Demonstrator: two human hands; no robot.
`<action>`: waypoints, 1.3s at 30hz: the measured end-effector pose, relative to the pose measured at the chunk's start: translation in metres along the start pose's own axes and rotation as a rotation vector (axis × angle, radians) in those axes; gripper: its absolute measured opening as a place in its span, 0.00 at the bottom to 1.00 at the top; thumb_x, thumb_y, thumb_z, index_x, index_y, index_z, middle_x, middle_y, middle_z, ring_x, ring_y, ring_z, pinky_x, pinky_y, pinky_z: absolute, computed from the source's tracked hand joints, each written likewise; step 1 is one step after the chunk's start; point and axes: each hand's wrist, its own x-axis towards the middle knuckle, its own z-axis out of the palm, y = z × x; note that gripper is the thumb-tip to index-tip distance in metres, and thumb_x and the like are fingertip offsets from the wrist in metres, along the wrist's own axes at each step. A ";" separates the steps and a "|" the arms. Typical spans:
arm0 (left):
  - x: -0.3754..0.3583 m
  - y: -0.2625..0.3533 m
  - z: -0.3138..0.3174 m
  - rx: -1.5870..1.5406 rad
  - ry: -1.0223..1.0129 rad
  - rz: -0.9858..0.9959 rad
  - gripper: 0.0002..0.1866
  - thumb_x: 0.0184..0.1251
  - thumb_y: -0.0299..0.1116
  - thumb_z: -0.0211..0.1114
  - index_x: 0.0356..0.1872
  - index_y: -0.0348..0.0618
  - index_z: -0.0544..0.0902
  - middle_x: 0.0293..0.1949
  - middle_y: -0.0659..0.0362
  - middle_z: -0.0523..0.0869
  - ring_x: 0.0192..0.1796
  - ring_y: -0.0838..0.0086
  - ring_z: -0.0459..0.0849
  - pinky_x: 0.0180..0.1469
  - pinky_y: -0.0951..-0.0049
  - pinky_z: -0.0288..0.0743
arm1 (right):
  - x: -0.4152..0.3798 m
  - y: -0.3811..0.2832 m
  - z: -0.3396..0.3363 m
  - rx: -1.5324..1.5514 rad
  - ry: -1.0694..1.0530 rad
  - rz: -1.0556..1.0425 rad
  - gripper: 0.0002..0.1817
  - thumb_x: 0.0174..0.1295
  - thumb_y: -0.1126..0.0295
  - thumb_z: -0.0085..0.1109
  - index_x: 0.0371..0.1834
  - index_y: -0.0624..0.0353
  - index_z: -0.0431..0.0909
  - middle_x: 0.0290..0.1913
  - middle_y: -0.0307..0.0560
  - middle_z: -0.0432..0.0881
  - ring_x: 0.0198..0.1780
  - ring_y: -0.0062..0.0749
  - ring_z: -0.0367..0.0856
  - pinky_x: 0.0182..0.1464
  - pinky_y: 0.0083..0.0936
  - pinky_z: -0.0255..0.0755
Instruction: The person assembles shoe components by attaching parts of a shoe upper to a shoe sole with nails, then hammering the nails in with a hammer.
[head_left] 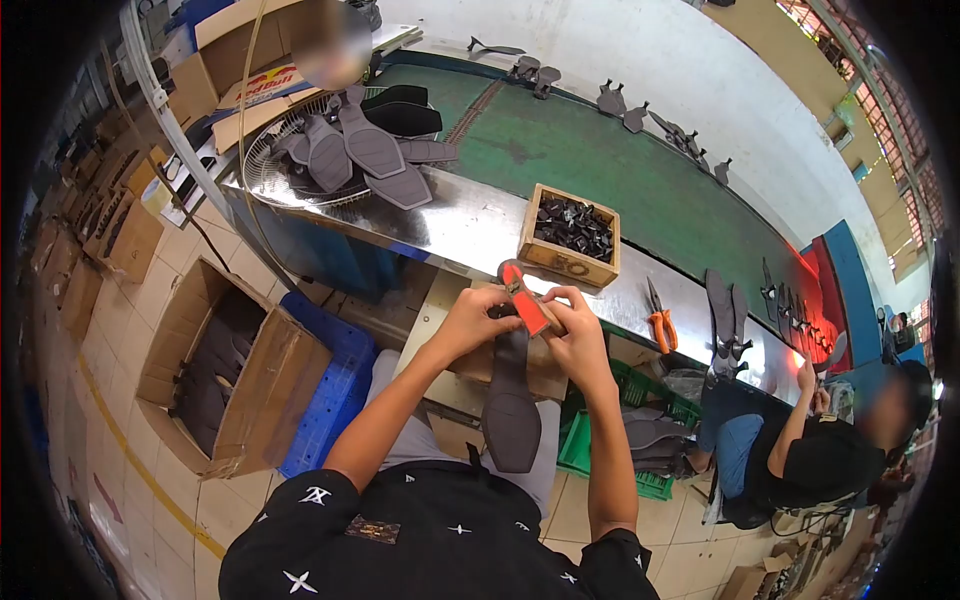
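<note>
A long dark grey shoe sole lies lengthwise in front of my body, its upper end on the low work surface between my hands. My right hand is closed around a red-orange tool with a dark, rounded far end; its exact kind does not show. My left hand is closed, thumb and fingertips pinched together beside the sole's upper end. Whatever those fingers hold is too small or hidden to make out. Just beyond my hands stands a wooden box filled with small black pieces.
Orange-handled pliers lie on the metal ledge. At left, a wire basket holds soles; below it sit a cardboard box and a blue crate. More soles line the green belt. A co-worker sits at right.
</note>
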 end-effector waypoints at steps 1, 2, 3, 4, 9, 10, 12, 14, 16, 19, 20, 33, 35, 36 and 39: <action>-0.001 0.000 0.000 -0.015 0.008 0.025 0.18 0.53 0.32 0.77 0.44 0.36 0.87 0.40 0.50 0.89 0.40 0.63 0.87 0.44 0.68 0.80 | 0.000 0.001 -0.002 -0.020 -0.009 -0.018 0.13 0.58 0.76 0.67 0.46 0.64 0.82 0.38 0.51 0.81 0.35 0.42 0.83 0.39 0.32 0.75; -0.001 -0.001 0.000 -0.030 0.017 0.053 0.17 0.54 0.32 0.77 0.44 0.36 0.88 0.40 0.51 0.89 0.40 0.64 0.88 0.44 0.69 0.80 | -0.003 -0.001 -0.001 0.032 0.048 0.058 0.13 0.60 0.75 0.66 0.48 0.64 0.81 0.35 0.50 0.80 0.33 0.38 0.81 0.38 0.30 0.74; 0.000 -0.002 0.000 -0.046 0.026 0.081 0.16 0.54 0.32 0.77 0.44 0.36 0.89 0.40 0.51 0.90 0.39 0.66 0.88 0.44 0.69 0.80 | -0.008 -0.007 0.003 0.084 0.107 0.134 0.13 0.63 0.74 0.64 0.49 0.64 0.80 0.32 0.48 0.78 0.31 0.34 0.79 0.36 0.28 0.73; 0.000 0.002 -0.001 -0.064 0.001 0.023 0.16 0.54 0.31 0.77 0.43 0.36 0.89 0.40 0.52 0.90 0.41 0.67 0.87 0.46 0.70 0.79 | -0.015 -0.013 0.005 0.138 0.164 0.213 0.13 0.66 0.73 0.63 0.51 0.64 0.80 0.29 0.47 0.77 0.29 0.30 0.78 0.34 0.27 0.72; -0.001 0.013 -0.004 -0.140 -0.039 -0.066 0.13 0.53 0.27 0.77 0.40 0.34 0.89 0.39 0.54 0.91 0.43 0.70 0.85 0.49 0.71 0.77 | -0.044 -0.052 -0.013 0.333 0.115 0.410 0.17 0.75 0.69 0.53 0.61 0.67 0.73 0.27 0.35 0.75 0.22 0.15 0.69 0.24 0.16 0.62; 0.001 0.013 -0.004 -0.150 -0.042 -0.061 0.13 0.53 0.26 0.77 0.39 0.33 0.89 0.39 0.55 0.90 0.43 0.70 0.85 0.49 0.71 0.77 | -0.048 -0.055 -0.014 0.244 0.130 0.348 0.17 0.75 0.69 0.53 0.61 0.67 0.74 0.27 0.35 0.76 0.22 0.15 0.69 0.25 0.16 0.62; 0.001 0.013 -0.004 -0.169 -0.047 -0.061 0.13 0.52 0.26 0.77 0.39 0.33 0.89 0.38 0.55 0.90 0.43 0.71 0.85 0.49 0.71 0.76 | -0.052 -0.068 -0.019 0.137 0.137 0.301 0.17 0.74 0.69 0.54 0.62 0.67 0.73 0.30 0.42 0.78 0.26 0.23 0.72 0.29 0.21 0.66; 0.001 0.006 -0.004 -0.149 -0.044 -0.038 0.15 0.53 0.28 0.77 0.43 0.37 0.90 0.39 0.54 0.91 0.43 0.70 0.86 0.49 0.72 0.78 | -0.048 -0.090 -0.028 0.099 0.108 0.333 0.18 0.73 0.71 0.54 0.63 0.68 0.72 0.39 0.56 0.81 0.37 0.40 0.81 0.41 0.29 0.73; 0.001 0.009 -0.005 -0.164 -0.055 -0.050 0.16 0.53 0.29 0.77 0.44 0.40 0.91 0.40 0.54 0.91 0.43 0.69 0.87 0.50 0.72 0.78 | -0.046 -0.087 -0.024 0.031 0.059 0.291 0.19 0.72 0.73 0.54 0.63 0.72 0.70 0.47 0.68 0.82 0.47 0.56 0.85 0.49 0.36 0.77; 0.000 0.012 -0.004 -0.178 -0.043 -0.040 0.15 0.53 0.28 0.76 0.44 0.40 0.91 0.40 0.54 0.91 0.42 0.70 0.87 0.48 0.71 0.78 | -0.043 -0.082 -0.026 0.005 -0.030 0.278 0.19 0.72 0.73 0.55 0.62 0.73 0.70 0.48 0.70 0.82 0.49 0.59 0.84 0.50 0.39 0.77; 0.000 0.012 -0.004 -0.171 -0.036 -0.038 0.15 0.53 0.28 0.76 0.44 0.40 0.91 0.39 0.54 0.91 0.42 0.70 0.87 0.48 0.71 0.78 | -0.043 -0.086 -0.027 -0.018 0.012 0.239 0.19 0.72 0.73 0.55 0.62 0.73 0.70 0.49 0.70 0.81 0.50 0.62 0.83 0.50 0.41 0.77; -0.019 0.002 0.001 0.392 -0.127 0.043 0.65 0.55 0.52 0.76 0.80 0.39 0.36 0.62 0.54 0.83 0.76 0.59 0.65 0.77 0.50 0.41 | -0.077 -0.115 -0.043 0.719 0.446 0.289 0.17 0.71 0.75 0.54 0.59 0.70 0.71 0.42 0.56 0.86 0.35 0.44 0.86 0.36 0.33 0.78; -0.020 0.004 0.000 0.423 -0.166 -0.044 0.66 0.56 0.56 0.74 0.80 0.38 0.34 0.65 0.55 0.82 0.80 0.60 0.59 0.77 0.45 0.35 | -0.062 -0.092 -0.023 -0.044 0.189 0.190 0.15 0.71 0.75 0.53 0.57 0.69 0.71 0.39 0.54 0.86 0.34 0.46 0.85 0.35 0.35 0.77; -0.025 0.004 0.001 0.418 -0.172 -0.050 0.66 0.56 0.56 0.74 0.80 0.37 0.34 0.65 0.55 0.81 0.80 0.60 0.59 0.77 0.44 0.34 | -0.054 -0.081 -0.013 -0.388 0.121 0.096 0.14 0.71 0.75 0.52 0.56 0.69 0.71 0.38 0.53 0.86 0.34 0.47 0.85 0.35 0.36 0.77; -0.019 0.001 -0.001 0.430 -0.173 -0.029 0.66 0.56 0.58 0.73 0.80 0.36 0.34 0.66 0.56 0.80 0.80 0.60 0.57 0.77 0.40 0.30 | -0.047 -0.079 -0.019 -0.210 0.107 0.154 0.15 0.72 0.76 0.51 0.58 0.68 0.71 0.38 0.52 0.86 0.36 0.45 0.86 0.38 0.35 0.77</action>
